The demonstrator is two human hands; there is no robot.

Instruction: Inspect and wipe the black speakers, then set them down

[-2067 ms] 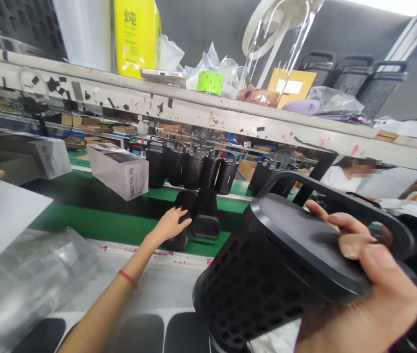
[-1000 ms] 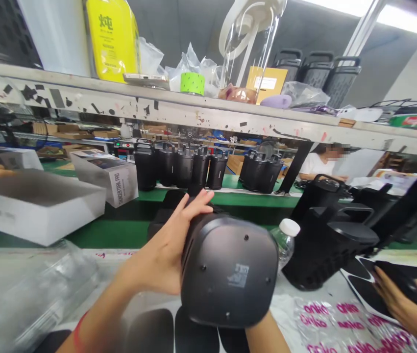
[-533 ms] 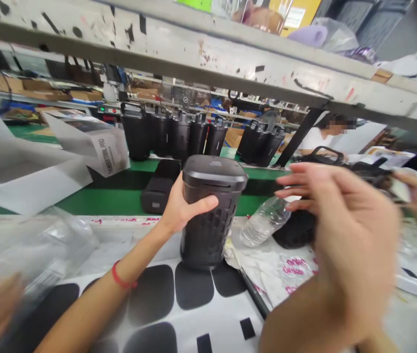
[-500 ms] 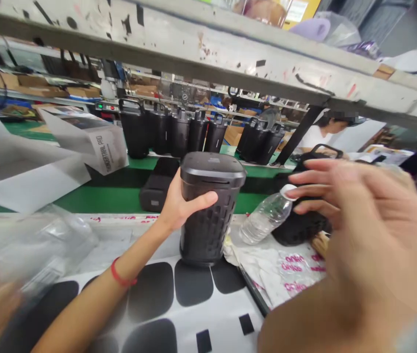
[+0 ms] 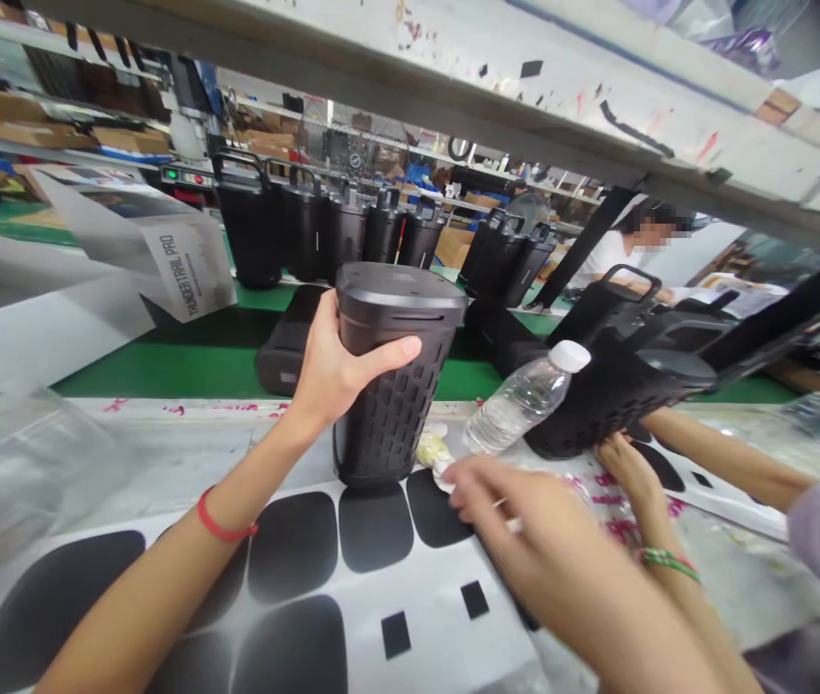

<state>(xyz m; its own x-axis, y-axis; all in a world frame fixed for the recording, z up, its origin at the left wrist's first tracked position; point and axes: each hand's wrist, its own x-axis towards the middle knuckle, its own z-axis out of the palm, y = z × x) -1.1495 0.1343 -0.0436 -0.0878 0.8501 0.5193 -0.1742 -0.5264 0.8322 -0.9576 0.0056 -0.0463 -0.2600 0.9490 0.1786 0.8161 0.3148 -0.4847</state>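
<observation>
The left hand (image 5: pixel 330 361) is closed around the side of a black perforated body (image 5: pixel 387 405), its thumb laid across the front and its other fingers mostly hidden behind. The body stands near the middle of the view at the far edge of a white sheet (image 5: pixel 445 636) printed with black rounded squares, its smooth flat end uppermost. The right hand (image 5: pixel 511 501) is low and to the right of it, fingers curled and drawn together, the tips meeting a crumpled white and yellowish wad (image 5: pixel 436 451) just beside the body's foot; blur makes it impossible to tell whether they pinch it. Beyond the wad, a clear bottle (image 5: pixel 517 400) with a white cap leans to the right. Farther right, a co-worker's hands (image 5: pixel 630 467) are at the base of a dark handled unit (image 5: pixel 590 386). Behind the held body, a dark unit (image 5: pixel 283 357) lies on the green surface (image 5: pixel 185 364), with a row of upright black units (image 5: pixel 344 226) beyond. To the left are a carton (image 5: pixel 185 260) reading "THUNDER TRAIL PRO", an open white box (image 5: pixel 55 313) and a blurred clear plastic bag (image 5: pixel 26 472).
</observation>
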